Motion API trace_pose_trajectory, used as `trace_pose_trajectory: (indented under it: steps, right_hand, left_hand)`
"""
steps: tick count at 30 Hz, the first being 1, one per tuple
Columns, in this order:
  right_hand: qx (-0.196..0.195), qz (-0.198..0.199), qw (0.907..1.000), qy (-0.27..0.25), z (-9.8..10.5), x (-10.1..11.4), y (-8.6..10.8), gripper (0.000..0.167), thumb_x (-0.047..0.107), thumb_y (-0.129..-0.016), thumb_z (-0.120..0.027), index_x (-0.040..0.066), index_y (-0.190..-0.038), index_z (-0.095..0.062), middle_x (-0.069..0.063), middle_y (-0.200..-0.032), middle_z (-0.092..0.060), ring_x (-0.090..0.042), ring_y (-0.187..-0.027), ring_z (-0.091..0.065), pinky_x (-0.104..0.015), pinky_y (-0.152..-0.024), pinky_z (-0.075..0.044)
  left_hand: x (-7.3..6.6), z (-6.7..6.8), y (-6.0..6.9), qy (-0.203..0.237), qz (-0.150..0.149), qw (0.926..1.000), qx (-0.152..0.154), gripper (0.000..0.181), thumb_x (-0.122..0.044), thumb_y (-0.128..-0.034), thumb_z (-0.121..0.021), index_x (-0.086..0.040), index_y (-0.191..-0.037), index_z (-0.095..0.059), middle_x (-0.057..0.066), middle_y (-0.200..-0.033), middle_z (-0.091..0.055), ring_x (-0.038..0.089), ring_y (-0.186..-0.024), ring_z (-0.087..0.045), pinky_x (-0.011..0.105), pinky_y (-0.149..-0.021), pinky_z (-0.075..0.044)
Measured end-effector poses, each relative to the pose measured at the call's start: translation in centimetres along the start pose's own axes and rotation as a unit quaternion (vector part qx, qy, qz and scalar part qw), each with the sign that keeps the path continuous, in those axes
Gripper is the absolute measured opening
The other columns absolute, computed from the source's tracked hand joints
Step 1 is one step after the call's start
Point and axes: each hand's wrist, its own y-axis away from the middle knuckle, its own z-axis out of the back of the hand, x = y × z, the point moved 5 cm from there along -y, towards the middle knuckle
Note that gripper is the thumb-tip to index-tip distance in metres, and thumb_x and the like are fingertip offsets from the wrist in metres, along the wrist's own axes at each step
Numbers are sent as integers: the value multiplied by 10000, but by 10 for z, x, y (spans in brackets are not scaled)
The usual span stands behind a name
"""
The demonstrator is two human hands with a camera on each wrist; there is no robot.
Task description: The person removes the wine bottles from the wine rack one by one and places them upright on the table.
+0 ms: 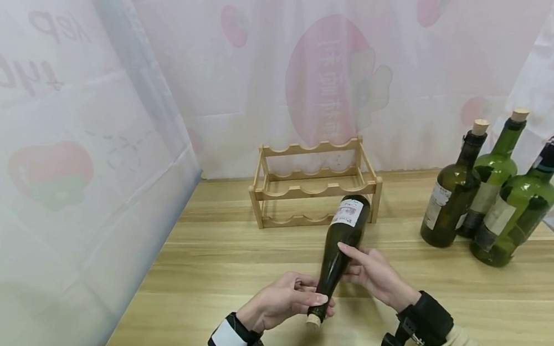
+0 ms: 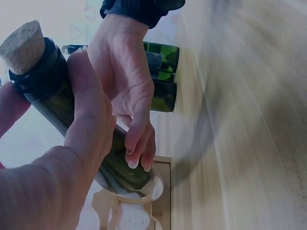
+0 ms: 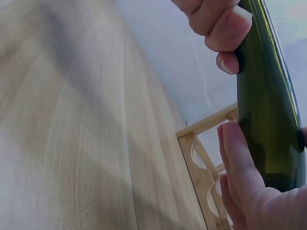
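Observation:
A dark green wine bottle [image 1: 343, 240] with a white label and a cork is held tilted above the table, its base toward the wooden wine rack [image 1: 315, 193]. My left hand [image 1: 284, 301] grips its neck just below the cork [image 2: 23, 48]. Around the middle of the bottle my right hand [image 1: 377, 274] holds on, thumb on top and fingers at the side and below. In the head view the bottle's base overlaps the right end of the rack's front rail; whether they touch I cannot tell.
Three corked bottles stand close together at the right: a dark one [image 1: 450, 195], a green one [image 1: 496, 160] behind, and another green one [image 1: 519, 205]. Printed white curtains [image 1: 246, 81] hang behind and to the sides of the wooden table [image 1: 210, 244].

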Motion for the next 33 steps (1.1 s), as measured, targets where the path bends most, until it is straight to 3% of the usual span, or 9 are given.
trace_pose_trajectory:
  steps: [7, 11, 13, 15, 17, 23, 25, 28, 33]
  right_hand:
    - [364, 114, 9991, 158, 2, 2, 3, 636, 319, -1026, -460, -173, -1376, -261, -116, -1109, -655, -229, -1005, -683, -399, -952, -536]
    - [89, 297, 9936, 1087, 11, 8, 7, 614, 363, -1043, -400, -212, -1259, -408, -139, -941, -706, -220, -851, -717, -423, -864, -575]
    - [-347, 682, 9792, 1879, 17, 16, 10, 553, 308, -1046, -401, -210, -1239, -439, -181, -936, -695, -215, -797, -708, -407, -789, -596]
    - [-826, 1239, 9469, 2850, 23, 27, 13, 459, 200, -1026, -440, -200, -1251, -447, -240, -981, -675, -234, -805, -694, -377, -740, -598]
    - [-1204, 1871, 8994, 3763, 24, 37, 16, 432, 61, -960, -506, -165, -1318, -419, -286, -1080, -639, -302, -885, -678, -394, -766, -589]
    - [-1273, 3608, 6960, 6076, 13, 47, 15, 864, -38, -660, -787, -17, -1430, -396, -303, -1375, -460, -455, -1232, -477, -598, -988, -435]
    - [-1187, 3951, 6393, 6489, 10, 45, 12, 958, -19, -591, -830, 23, -1444, -397, -277, -1427, -421, -448, -1289, -426, -604, -1005, -409]
    - [-1024, 4241, 5989, 6715, 8, 42, 7, 1026, -9, -526, -867, 62, -1443, -412, -227, -1475, -396, -412, -1344, -388, -584, -1007, -394]
    - [-904, 4783, 5548, 6747, 7, 45, 4, 1034, 109, -427, -939, 59, -1361, -500, -169, -1424, -488, -358, -1319, -435, -550, -991, -365]
  left_hand:
    - [-5, -3, 6, 133, 39, 9999, -39, 365, -45, -897, -626, 117, -1215, -547, 61, -946, -706, 148, -884, -705, 255, -775, -562]
    - [-7, -3, 11, 232, 95, 9997, -51, 386, -42, -894, -622, 122, -1232, -530, 64, -937, -706, 143, -875, -704, 253, -775, -561]
    - [-9, -4, 13, 237, 90, 9997, -39, 398, -45, -892, -625, 124, -1237, -520, 64, -937, -707, 140, -876, -703, 248, -774, -560]
    - [-12, -4, 15, 236, 53, 9997, -10, 407, -46, -889, -628, 127, -1239, -513, 65, -938, -707, 140, -877, -703, 248, -778, -561]
    - [-14, -5, 16, 229, 22, 9997, 24, 396, -47, -888, -629, 125, -1226, -515, 66, -939, -706, 139, -875, -702, 249, -780, -563]
    - [-16, -7, 20, 138, -20, 9999, 82, 310, -68, -881, -650, 89, -1137, -573, 66, -927, -710, 141, -861, -700, 275, -809, -571]
    - [-17, -9, 21, 71, 5, 9999, 100, 303, -86, -881, -662, 77, -1125, -587, 63, -917, -716, 142, -855, -699, 281, -821, -566]
    - [-19, -12, 23, -71, 42, 9998, 162, 322, -104, -887, -668, 78, -1138, -582, 54, -899, -722, 141, -848, -698, 288, -843, -560]
    - [-25, -14, 28, -276, 49, 9993, 228, 369, -112, -905, -647, 100, -1188, -542, 47, -908, -718, 134, -842, -692, 275, -832, -558]
